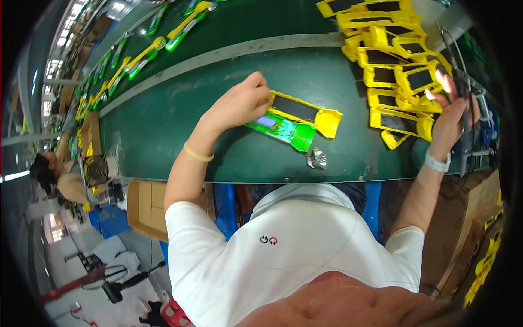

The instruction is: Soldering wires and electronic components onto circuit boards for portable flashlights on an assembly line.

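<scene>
My left hand (242,104) is closed at the far left end of a yellow plastic lamp housing (327,123) with a dark panel; its fingertips are partly hidden. Against the housing's near side lies a green-lit circuit board part (283,131). A small silvery reflector (317,158) rests by its right end, close to the table edge. Off to the right, my right hand (451,121) has its fingers around a dark, upright electric screwdriver (464,103), some fingers bright with glare. The pile of yellow housings (400,121) is just left of that hand.
The green table (190,101) carries a grey strip (261,48). Beyond it runs a row of yellow and green parts (136,64). A cardboard box (143,210) stands below the table's left part. Another person (68,177) is at the far left beside a fan (95,170).
</scene>
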`<state>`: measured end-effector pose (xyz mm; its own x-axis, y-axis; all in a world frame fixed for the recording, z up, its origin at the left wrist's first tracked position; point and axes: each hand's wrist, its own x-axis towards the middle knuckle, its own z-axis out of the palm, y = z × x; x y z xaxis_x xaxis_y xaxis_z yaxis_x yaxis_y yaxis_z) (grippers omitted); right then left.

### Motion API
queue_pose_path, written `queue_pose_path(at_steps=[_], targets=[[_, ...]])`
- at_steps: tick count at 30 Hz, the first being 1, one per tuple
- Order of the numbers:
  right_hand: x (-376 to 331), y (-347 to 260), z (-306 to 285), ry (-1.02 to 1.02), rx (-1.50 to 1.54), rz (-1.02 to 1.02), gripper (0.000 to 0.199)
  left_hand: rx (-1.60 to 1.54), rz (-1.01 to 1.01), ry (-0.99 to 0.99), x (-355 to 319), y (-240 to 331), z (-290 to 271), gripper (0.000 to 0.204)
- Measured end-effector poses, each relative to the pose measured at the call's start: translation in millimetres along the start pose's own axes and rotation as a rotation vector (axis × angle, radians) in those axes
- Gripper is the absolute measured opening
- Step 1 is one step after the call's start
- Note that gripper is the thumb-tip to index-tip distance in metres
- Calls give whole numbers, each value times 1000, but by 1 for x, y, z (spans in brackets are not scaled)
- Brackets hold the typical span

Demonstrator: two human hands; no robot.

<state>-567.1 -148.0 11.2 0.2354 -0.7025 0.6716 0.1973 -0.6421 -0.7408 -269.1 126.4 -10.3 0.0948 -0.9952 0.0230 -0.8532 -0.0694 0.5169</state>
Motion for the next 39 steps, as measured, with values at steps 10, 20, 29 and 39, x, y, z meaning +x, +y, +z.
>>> queue_pose_path(at_steps=[10, 20, 29, 39], targets=[[24, 14, 21, -108, 8, 105, 35, 9, 18, 43, -9, -4, 2, 7], [22, 38, 18, -82, -177, 35, 36, -53, -25, 112, -6, -6, 1, 11], [-99, -60, 106, -189, 314, 586, 18, -49, -17, 70, -8, -13, 8, 10], [-135, -60, 139, -479, 222, 729, 22, 24, 11, 17, -4, -7, 2, 9]])
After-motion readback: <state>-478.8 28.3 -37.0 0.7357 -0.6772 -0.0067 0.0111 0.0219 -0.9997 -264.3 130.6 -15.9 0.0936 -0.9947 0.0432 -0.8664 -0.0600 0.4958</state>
